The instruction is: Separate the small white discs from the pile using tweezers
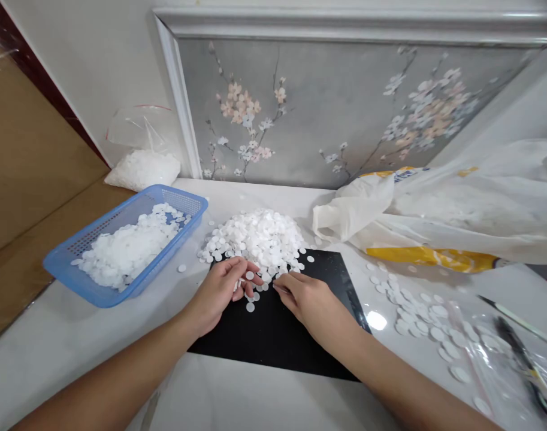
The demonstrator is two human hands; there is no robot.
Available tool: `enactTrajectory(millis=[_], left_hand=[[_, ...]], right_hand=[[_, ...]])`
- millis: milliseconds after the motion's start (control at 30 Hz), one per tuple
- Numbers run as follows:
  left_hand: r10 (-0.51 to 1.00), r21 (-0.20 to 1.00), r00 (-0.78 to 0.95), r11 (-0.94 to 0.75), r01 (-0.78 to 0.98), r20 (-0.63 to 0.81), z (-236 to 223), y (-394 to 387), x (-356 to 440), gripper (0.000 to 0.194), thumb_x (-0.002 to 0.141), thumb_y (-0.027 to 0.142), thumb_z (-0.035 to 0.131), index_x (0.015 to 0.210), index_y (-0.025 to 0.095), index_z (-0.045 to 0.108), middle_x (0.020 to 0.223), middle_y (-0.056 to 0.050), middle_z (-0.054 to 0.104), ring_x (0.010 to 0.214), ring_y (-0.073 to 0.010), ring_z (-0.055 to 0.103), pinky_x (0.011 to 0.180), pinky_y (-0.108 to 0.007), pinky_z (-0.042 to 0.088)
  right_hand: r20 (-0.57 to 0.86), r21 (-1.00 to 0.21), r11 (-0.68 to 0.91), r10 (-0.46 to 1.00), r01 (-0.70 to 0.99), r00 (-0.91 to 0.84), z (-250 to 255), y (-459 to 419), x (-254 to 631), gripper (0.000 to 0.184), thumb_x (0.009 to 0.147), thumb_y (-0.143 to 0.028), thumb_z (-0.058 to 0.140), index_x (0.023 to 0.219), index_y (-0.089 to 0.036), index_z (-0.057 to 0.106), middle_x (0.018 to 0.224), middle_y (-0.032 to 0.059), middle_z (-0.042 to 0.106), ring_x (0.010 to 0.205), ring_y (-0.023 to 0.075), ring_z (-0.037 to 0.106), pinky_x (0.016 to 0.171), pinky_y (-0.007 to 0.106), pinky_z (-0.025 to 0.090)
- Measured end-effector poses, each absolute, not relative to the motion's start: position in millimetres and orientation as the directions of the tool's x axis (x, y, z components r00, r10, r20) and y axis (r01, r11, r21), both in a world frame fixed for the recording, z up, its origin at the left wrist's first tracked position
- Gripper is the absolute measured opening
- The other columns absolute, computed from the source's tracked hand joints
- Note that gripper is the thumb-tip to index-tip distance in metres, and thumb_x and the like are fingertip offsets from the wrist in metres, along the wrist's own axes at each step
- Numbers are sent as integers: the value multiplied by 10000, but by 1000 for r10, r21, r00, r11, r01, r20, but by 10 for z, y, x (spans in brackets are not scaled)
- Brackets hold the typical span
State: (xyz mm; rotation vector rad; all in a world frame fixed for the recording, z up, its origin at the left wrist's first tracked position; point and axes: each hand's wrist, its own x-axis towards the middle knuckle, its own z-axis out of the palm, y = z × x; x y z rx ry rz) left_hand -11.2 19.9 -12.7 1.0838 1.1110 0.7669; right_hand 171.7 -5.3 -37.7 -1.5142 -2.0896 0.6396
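A heap of small round white discs [266, 236] lies at the far edge of a black mat [273, 341], spilling onto it. My left hand [226, 284] is at the near left of the heap, its fingers curled around several discs. A few loose discs lie on the mat just below those fingers. Close by, my right hand [307, 293] has its thumb and fingers pinched together at the heap's near right edge. A pale edge shows at that pinch, too small to make out.
To the left stands a blue basket [124, 293] with many discs inside, and behind it a clear zip bag [142, 167] of white pieces. At right are a white plastic bag [435, 221], scattered discs [417, 314], and a black-handled tool [518, 347]. A framed floral panel [300, 114] stands behind.
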Motion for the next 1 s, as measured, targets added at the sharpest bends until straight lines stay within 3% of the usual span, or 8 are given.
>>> enactTrajectory(millis=[167,300,533,667,733,867,1000], left_hand=[[888,952,351,305,35,-298,-84,145,-103,353,840,469,539,732,135,571,783,-74,658,568,-86,499,440,-199,237],[824,916,408,390,94,-393,-50,64,-70,351,797,486,595,758,138,579,723,-46,651,509,-66,471,432,-193,203],[780,873,460,488,-21,-425,-38,-9,-47,364,764,473,654,793,110,657,747,-66,656,526,-54,465,437,-198,202],[772,849,444,526,-42,-456,-69,-3,-52,338,702,415,733,823,105,679,804,-80,664,547,-55,470,440,-194,221],[773,850,443,525,-44,-455,-83,2,-51,327,694,399,742,822,104,682,815,-88,672,543,-56,467,439,-195,222],[789,865,439,499,-50,-430,-83,19,-52,294,730,390,711,793,105,673,838,-109,690,540,-60,476,438,-196,220],[784,861,444,506,-52,-434,-80,36,-64,303,762,415,675,810,116,676,858,-117,700,551,-75,500,440,-202,229]], right_hand=[[-1,-839,40,997,543,-76,-232,-27,1744,178,817,-292,541,671,-204,592,611,-4,563,547,142,478,546,271,361],[-149,-948,-127,987,292,-56,-161,-55,1711,223,801,-370,574,684,-183,611,544,-27,504,482,112,406,484,256,325],[-72,-965,-40,991,259,-116,-114,-174,1615,188,814,-332,592,727,-180,659,649,8,637,618,140,548,584,257,405],[-124,-982,-107,986,154,-108,-127,-182,1600,182,788,-342,626,726,-172,647,688,18,650,670,160,612,606,258,437],[-160,-981,-149,983,123,-87,-137,-169,1598,189,777,-338,628,686,-172,625,622,-7,600,571,125,557,532,240,397],[-269,-961,-273,959,-41,-91,-154,-136,1613,267,749,-386,645,628,-178,528,497,-73,394,417,54,269,399,220,187],[-313,-925,-332,941,-184,-128,-158,-107,1641,323,680,-416,705,625,-176,496,526,-73,378,427,43,233,399,221,145]])
